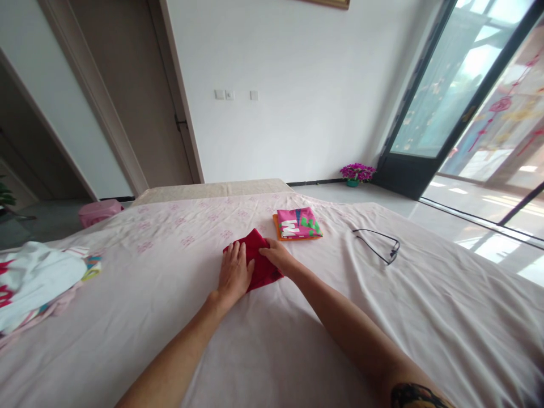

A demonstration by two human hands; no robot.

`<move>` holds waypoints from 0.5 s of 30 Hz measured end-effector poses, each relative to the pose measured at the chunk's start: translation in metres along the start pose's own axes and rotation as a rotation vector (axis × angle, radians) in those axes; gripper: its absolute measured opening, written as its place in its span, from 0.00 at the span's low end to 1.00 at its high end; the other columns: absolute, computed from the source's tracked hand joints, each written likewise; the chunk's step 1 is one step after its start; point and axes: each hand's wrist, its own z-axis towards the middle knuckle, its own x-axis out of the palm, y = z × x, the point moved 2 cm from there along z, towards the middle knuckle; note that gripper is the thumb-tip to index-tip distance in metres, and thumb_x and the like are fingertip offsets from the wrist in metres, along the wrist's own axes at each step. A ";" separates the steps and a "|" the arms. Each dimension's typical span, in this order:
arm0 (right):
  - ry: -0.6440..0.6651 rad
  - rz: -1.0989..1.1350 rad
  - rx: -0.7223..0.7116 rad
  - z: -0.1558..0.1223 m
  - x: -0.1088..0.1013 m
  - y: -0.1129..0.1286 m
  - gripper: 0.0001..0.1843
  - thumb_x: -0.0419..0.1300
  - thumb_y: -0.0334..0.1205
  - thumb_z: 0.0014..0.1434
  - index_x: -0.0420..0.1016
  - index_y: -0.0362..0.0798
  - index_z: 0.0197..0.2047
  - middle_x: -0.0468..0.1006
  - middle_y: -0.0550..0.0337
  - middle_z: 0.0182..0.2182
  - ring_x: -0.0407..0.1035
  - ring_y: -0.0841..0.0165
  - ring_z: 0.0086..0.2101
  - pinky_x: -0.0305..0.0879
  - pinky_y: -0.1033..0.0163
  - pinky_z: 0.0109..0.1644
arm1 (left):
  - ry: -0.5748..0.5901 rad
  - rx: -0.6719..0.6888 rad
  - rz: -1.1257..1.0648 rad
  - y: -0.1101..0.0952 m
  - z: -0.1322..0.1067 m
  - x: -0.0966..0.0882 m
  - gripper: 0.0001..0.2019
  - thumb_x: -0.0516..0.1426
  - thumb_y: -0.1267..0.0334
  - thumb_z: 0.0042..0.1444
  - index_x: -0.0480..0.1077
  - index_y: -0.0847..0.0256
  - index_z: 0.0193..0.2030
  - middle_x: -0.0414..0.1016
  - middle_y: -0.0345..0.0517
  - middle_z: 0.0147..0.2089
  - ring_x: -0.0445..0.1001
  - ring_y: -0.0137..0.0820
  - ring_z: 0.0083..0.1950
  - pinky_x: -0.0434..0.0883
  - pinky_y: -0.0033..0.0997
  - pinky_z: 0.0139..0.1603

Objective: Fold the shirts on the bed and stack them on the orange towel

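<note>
Nearest the camera: two bare forearms reach away over the bed (323, 362), which is covered with a pale pink sheet; the right forearm has a dark tattoo at the near edge of the view.

Left hand (233, 273): palm down, fingers spread flat on the near left part of a folded dark red cloth (256, 245). Grip wide, nothing enclosed.

Right hand (278, 256): rests on the cloth's right edge, fingers pointing left. Cannot tell whether this grip pinches the fabric.

The red cloth lies mid-bed, flat on the sheet, partly under both hands.

Just beyond it, to the right: folded pink patterned cloth (297, 222) on top of an orange one, apart from the red cloth.

Farther right on the sheet: black wire hanger (379, 245), well apart from the hands.

Left edge of the bed: loose pile of white and coloured clothes (36, 277).

Floor, far right: pot of purple flowers (357, 171) beside the glass door (446, 96).
</note>
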 end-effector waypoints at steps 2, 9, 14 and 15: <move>-0.023 -0.215 -0.012 -0.002 -0.008 -0.001 0.20 0.56 0.33 0.51 0.76 0.48 0.48 0.82 0.60 0.37 0.75 0.63 0.38 0.69 0.62 0.42 | 0.052 -0.002 0.090 -0.007 -0.001 0.006 0.30 0.49 0.56 0.65 0.59 0.75 0.68 0.57 0.70 0.71 0.54 0.53 0.73 0.53 0.56 0.71; -0.222 -0.852 -0.264 -0.019 -0.013 0.015 0.29 0.48 0.34 0.65 0.61 0.48 0.68 0.68 0.49 0.63 0.62 0.59 0.60 0.58 0.55 0.62 | 0.056 -0.007 0.206 -0.020 -0.004 0.017 0.32 0.51 0.50 0.63 0.61 0.67 0.69 0.59 0.64 0.72 0.54 0.52 0.73 0.49 0.57 0.71; 0.014 -0.941 -0.305 -0.014 -0.003 -0.004 0.28 0.43 0.45 0.71 0.56 0.47 0.71 0.57 0.52 0.70 0.48 0.59 0.68 0.46 0.51 0.70 | 0.075 0.019 0.187 -0.017 -0.004 0.018 0.32 0.48 0.49 0.64 0.61 0.67 0.69 0.58 0.63 0.72 0.53 0.52 0.73 0.50 0.57 0.71; 0.047 -0.953 -0.267 -0.013 -0.004 -0.012 0.29 0.42 0.47 0.72 0.55 0.47 0.71 0.56 0.53 0.70 0.47 0.59 0.69 0.44 0.49 0.70 | 0.076 0.031 0.185 -0.016 -0.004 0.017 0.31 0.48 0.50 0.65 0.60 0.68 0.69 0.57 0.64 0.72 0.53 0.51 0.73 0.51 0.56 0.71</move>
